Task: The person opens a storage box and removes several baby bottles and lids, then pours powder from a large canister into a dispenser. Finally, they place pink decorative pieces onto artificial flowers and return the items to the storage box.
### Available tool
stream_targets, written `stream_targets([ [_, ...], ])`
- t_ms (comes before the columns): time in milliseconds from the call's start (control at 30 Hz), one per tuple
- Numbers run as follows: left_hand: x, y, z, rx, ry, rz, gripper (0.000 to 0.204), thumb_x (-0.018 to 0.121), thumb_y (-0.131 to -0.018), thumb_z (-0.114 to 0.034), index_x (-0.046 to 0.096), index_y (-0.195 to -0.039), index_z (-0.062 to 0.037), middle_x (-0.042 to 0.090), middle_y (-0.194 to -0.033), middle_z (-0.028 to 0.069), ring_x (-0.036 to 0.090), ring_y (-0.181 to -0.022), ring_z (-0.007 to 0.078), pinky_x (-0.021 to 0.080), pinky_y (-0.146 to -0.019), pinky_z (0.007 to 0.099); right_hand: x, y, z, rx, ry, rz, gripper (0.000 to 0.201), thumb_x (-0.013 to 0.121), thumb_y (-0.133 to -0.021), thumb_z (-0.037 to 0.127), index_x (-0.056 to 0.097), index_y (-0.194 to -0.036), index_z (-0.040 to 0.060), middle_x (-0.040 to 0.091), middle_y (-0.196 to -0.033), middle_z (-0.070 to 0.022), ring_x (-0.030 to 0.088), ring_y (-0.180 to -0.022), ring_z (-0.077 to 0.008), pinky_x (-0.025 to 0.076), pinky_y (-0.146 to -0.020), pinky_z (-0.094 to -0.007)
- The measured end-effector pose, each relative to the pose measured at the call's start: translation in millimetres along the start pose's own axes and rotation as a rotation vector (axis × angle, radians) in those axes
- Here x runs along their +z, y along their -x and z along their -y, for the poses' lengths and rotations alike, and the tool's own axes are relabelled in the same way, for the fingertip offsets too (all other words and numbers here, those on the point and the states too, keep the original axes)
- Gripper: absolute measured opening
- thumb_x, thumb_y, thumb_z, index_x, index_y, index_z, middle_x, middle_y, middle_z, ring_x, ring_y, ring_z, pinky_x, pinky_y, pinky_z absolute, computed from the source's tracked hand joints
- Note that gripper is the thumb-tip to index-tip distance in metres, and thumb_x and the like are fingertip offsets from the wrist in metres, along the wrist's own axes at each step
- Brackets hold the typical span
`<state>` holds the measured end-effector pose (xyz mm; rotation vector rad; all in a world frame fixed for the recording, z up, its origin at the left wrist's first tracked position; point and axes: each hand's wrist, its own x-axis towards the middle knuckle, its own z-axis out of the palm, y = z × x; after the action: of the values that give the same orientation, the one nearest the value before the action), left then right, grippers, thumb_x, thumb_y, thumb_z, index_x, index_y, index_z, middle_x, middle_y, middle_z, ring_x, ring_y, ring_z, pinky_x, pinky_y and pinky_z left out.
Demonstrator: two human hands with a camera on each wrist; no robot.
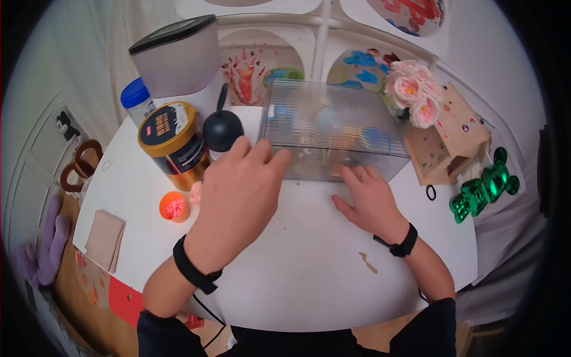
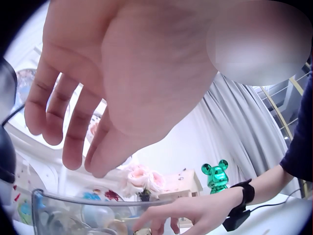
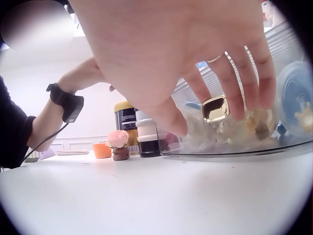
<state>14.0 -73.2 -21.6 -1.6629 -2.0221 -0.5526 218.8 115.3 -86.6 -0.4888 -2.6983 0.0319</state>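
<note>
A clear ribbed plastic box [image 1: 333,128] stands on the table with several items blurred behind its walls. My left hand [image 1: 241,199] hovers left of its front corner, fingers loosely extended; the left wrist view shows nothing under its palm [image 2: 146,73]. At the box's front, my right hand [image 1: 372,205] reaches with relaxed, spread fingers, fingertips right at the front panel. A square gold knob [image 3: 216,108] sits between its thumb and middle finger in the right wrist view. Inside the box, a round blue item [image 3: 296,100] shows through the wall.
Left of the box stand a dark round object with a stem [image 1: 223,130], a gold-lidded tub [image 1: 172,140] and an orange cup [image 1: 173,207]. On the right are pink flowers [image 1: 413,89], a wooden house [image 1: 455,134], a green bear figure [image 1: 485,187] and a black ring [image 1: 431,192].
</note>
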Motion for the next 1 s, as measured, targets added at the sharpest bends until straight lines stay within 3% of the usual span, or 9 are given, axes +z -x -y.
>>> stream_targets([
  [67,11,-23,-6,0.098,0.002,0.02,0.005,0.079,-0.094,-0.01,0.078,-0.099,-0.0096,0.07,-0.09,0.003,0.067,-0.092,0.0263,0.059,-0.074,0.0403,4,-3,0,-0.004,0.014,0.004,0.054,0.083,-0.092,0.024,0.062,-0.14,0.0124,0.069,-0.109,-0.0134,0.067,-0.105,-0.0357,0.059,-0.084,-0.0493],
  [167,34,-55,-13,0.194,0.035,0.02,0.008,0.078,-0.093,-0.011,0.079,-0.101,-0.0093,0.074,-0.095,0.0028,0.068,-0.096,0.0265,0.06,-0.075,0.0403,13,-5,-3,-0.013,-0.001,-0.029,0.048,0.081,-0.093,0.021,0.063,-0.136,0.0123,0.07,-0.107,-0.0162,0.07,-0.097,-0.0362,0.06,-0.079,-0.049],
  [300,75,-91,-15,0.359,0.069,0.156,0.015,0.077,-0.09,-0.009,0.083,-0.103,-0.0096,0.078,-0.093,0.0104,0.075,-0.092,0.0339,0.061,-0.078,0.0452,30,-10,-12,-0.032,0.04,-0.097,0.039,0.075,-0.092,0.014,0.066,-0.13,0.0118,0.071,-0.1,-0.018,0.074,-0.088,-0.0356,0.06,-0.07,-0.0467],
  [400,84,-109,-14,0.361,0.141,0.213,0.012,0.077,-0.089,-0.008,0.084,-0.099,-0.0066,0.076,-0.087,0.0159,0.075,-0.088,0.0398,0.061,-0.079,0.0486,41,-14,-17,-0.06,0.111,-0.143,0.034,0.071,-0.092,0.011,0.068,-0.125,0.0121,0.07,-0.098,-0.0166,0.074,-0.084,-0.0337,0.06,-0.066,-0.0449],
  [600,77,-123,-9,0.362,0.262,0.265,0.01,0.08,-0.089,-0.012,0.085,-0.093,-0.0044,0.074,-0.083,0.0207,0.073,-0.084,0.0435,0.061,-0.079,0.05,46,-15,-10,-0.068,0.168,-0.219,0.024,0.07,-0.092,0.011,0.066,-0.116,0.0128,0.069,-0.092,-0.0136,0.074,-0.083,-0.0308,0.059,-0.064,-0.0432],
  [1000,82,-105,-15,0.351,0.088,0.227,0.012,0.076,-0.088,-0.006,0.085,-0.097,-0.0042,0.075,-0.085,0.0221,0.075,-0.083,0.0418,0.063,-0.078,0.0488,43,-11,-12,-0.096,0.133,-0.19,0.026,0.069,-0.093,0.009,0.064,-0.119,0.0124,0.065,-0.092,-0.0129,0.073,-0.084,-0.0306,0.058,-0.067,-0.0424],
])
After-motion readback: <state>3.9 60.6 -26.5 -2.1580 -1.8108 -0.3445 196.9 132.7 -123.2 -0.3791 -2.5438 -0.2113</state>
